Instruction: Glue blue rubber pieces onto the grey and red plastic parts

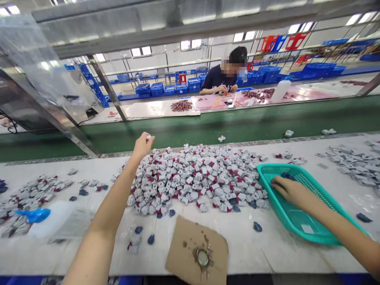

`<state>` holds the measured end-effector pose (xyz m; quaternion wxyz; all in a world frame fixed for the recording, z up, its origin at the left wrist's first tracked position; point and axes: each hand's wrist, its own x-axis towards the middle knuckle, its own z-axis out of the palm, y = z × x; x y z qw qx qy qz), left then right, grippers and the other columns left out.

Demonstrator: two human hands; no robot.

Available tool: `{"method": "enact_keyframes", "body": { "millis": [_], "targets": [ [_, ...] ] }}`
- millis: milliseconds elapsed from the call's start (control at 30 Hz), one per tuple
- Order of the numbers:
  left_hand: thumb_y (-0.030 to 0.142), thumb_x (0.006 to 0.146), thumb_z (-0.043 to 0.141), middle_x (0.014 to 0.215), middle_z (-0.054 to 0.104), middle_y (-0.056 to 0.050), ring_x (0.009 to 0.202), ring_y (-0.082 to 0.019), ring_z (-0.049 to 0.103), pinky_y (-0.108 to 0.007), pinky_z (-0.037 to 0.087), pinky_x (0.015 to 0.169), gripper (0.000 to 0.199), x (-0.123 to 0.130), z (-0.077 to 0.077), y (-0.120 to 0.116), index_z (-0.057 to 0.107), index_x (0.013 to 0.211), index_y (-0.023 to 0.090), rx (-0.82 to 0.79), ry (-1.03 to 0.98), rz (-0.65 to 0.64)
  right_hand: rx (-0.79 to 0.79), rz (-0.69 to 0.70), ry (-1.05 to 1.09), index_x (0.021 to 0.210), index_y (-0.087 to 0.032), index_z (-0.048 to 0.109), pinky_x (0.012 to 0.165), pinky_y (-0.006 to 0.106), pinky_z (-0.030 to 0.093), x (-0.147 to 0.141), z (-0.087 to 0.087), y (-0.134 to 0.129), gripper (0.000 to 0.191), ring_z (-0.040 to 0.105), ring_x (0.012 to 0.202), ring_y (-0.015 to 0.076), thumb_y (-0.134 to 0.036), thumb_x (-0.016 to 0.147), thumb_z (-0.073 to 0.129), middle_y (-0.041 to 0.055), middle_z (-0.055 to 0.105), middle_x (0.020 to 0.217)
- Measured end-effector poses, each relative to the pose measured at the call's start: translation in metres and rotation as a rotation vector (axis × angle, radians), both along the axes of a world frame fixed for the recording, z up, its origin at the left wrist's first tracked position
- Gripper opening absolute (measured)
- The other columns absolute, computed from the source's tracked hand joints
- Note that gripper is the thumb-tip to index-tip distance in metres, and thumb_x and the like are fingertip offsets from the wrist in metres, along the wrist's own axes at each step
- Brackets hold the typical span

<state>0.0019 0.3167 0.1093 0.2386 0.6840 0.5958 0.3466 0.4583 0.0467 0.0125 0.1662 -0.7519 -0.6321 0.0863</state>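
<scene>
Near belt (184, 132), left hand (143, 145) pinches white piece (149, 137) — right hand (289, 192) in basket (322, 194), grip unclear.

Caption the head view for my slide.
Left hand holds a small white piece near a heap of grey-and-red parts; right hand inside a teal basket.

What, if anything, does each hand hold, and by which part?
The left hand pinches a white piece; which end is gripped cannot be told. The right hand is in the basket; any hold is hidden.
</scene>
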Motion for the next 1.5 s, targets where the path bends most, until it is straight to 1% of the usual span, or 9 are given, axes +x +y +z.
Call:
{"method": "enact_keyframes", "body": {
  "millis": [167,300,400,533,700,933,1067,1233,1500],
  "targets": [
    [0.039,0.085,0.042,0.075,0.048,0.003,0.048,-0.007,0.037,-0.019,0.026,0.043,0.02,-0.017,-0.012,-0.119,0.047,0.093,0.021,-0.15,-0.308,0.012,-0.061,-0.035,0.148,0.103,-0.023,0.059,0.058,0.031,0.046,-0.035,0.031,-0.02,0.034,0.064,0.073,0.0236,-0.05,0.087,0.048,0.0082,0.067,0.086],
    [0.041,0.075,0.058,0.083,0.053,0.001,0.05,-0.005,0.04,-0.016,0.022,0.039,0.035,-0.013,-0.029,-0.208,0.053,0.103,0.02,-0.356,-0.613,-0.007,0.001,-0.026,0.223,0.111,-0.023,0.055,0.063,0.032,0.051,-0.085,0.055,-0.04,0.046,0.065,0.085,0.0259,-0.058,0.082,0.053,0.0122,0.066,0.098],
    [0.046,0.068,0.073,0.082,0.054,0.001,0.053,-0.005,0.043,-0.013,0.022,0.039,0.055,-0.004,-0.046,-0.253,0.054,0.112,0.02,-0.472,-0.874,0.045,-0.108,0.135,0.4,0.1,-0.021,0.063,0.059,0.029,0.051,-0.132,0.062,-0.051,0.043,0.063,0.074,0.0205,-0.06,0.083,0.055,0.0108,0.066,0.096],
    [0.054,0.064,0.078,0.079,0.056,0.002,0.052,-0.006,0.044,-0.013,0.022,0.036,0.064,0.006,-0.072,-0.292,0.054,0.111,0.019,-0.609,-0.978,0.071,-0.23,0.268,0.646,0.1,-0.02,0.067,0.049,0.025,0.046,-0.182,0.046,-0.058,0.047,0.054,0.058,0.0143,-0.062,0.084,0.055,0.008,0.065,0.083],
    [0.056,0.068,0.076,0.077,0.056,0.003,0.051,-0.004,0.041,-0.013,0.02,0.037,0.062,0.008,-0.089,-0.313,0.053,0.11,0.018,-0.743,-1.001,0.016,-0.345,0.242,0.852,0.108,-0.019,0.062,0.047,0.023,0.044,-0.205,0.018,-0.062,0.051,0.049,0.052,0.011,-0.063,0.085,0.055,0.0004,0.051,0.065],
    [0.05,0.074,0.07,0.077,0.055,0.002,0.051,-0.005,0.04,-0.015,0.024,0.036,0.053,0.007,-0.093,-0.319,0.052,0.112,0.017,-0.722,-0.982,0.015,-0.525,0.377,0.853,0.11,-0.017,0.061,0.055,0.025,0.054,-0.215,0.014,-0.066,0.053,0.065,0.067,0.0174,-0.063,0.085,0.054,0.0067,0.067,0.077],
    [0.043,0.077,0.067,0.094,0.061,-0.005,0.065,-0.011,0.054,-0.016,0.038,0.039,0.048,0.01,-0.094,-0.325,0.052,0.115,0.018,-0.725,-0.981,-0.024,-0.42,0.448,0.678,0.102,-0.018,0.063,0.054,0.026,0.051,-0.224,0.008,-0.069,0.041,0.063,0.062,0.0165,-0.054,0.09,0.05,0.0067,0.068,0.078],
    [0.043,0.082,0.066,0.129,0.059,-0.013,0.094,-0.017,0.067,-0.026,0.057,0.072,0.054,0.009,-0.096,-0.331,0.048,0.127,0.02,-0.729,-0.979,-0.112,-0.239,0.549,0.453,0.081,-0.02,0.057,0.054,0.026,0.042,-0.235,-0.005,-0.07,0.036,0.058,0.059,0.0163,-0.05,0.095,0.042,0.0039,0.062,0.068],
    [0.035,0.072,0.08,0.114,0.067,-0.008,0.091,-0.018,0.069,-0.02,0.055,0.066,0.038,0.005,-0.099,-0.332,0.066,0.103,0.017,-0.68,-1.029,-0.068,-0.18,0.671,0.282,0.074,-0.02,0.05,0.051,0.026,0.036,-0.243,-0.011,-0.07,0.036,0.059,0.057,0.0174,-0.043,0.099,0.037,0.0042,0.063,0.067]
  ]
}}
